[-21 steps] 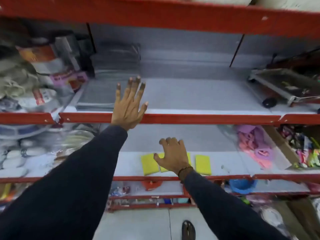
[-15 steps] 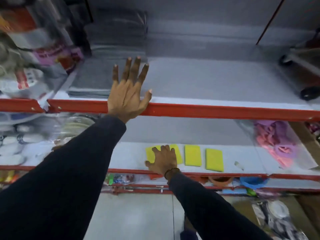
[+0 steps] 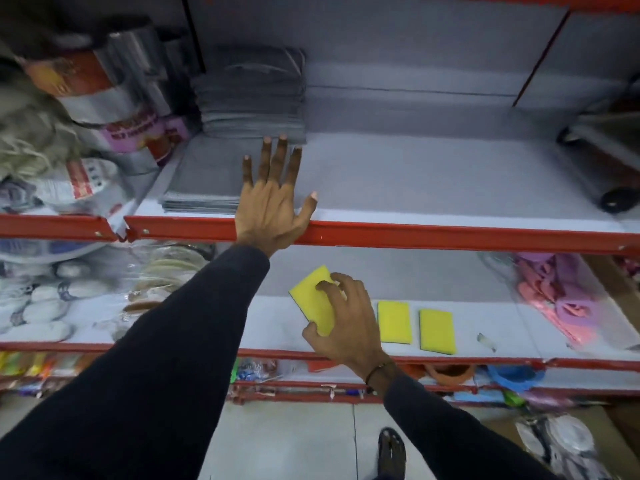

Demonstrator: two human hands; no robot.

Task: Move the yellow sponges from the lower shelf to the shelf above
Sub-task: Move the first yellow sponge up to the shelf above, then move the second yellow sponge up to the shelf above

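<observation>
My right hand (image 3: 348, 320) grips a yellow sponge (image 3: 313, 299), tilted and lifted above the lower shelf (image 3: 214, 327). Two more yellow sponges lie flat on that shelf to its right, the nearer sponge (image 3: 394, 321) and the farther sponge (image 3: 437, 330). My left hand (image 3: 272, 199) rests flat with fingers spread on the red front edge of the shelf above (image 3: 433, 181), holding nothing.
A stack of grey cloths (image 3: 211, 178) lies on the upper shelf left of my left hand, with packaged goods (image 3: 104, 109) further left. A bag of pink items (image 3: 561, 299) sits at the lower shelf's right. A wheeled trolley (image 3: 609, 174) stands at the upper right.
My right hand has closed on the leftmost sponge and raised it off the lower shelf, tilting it. My left hand stays on the upper shelf edge.
</observation>
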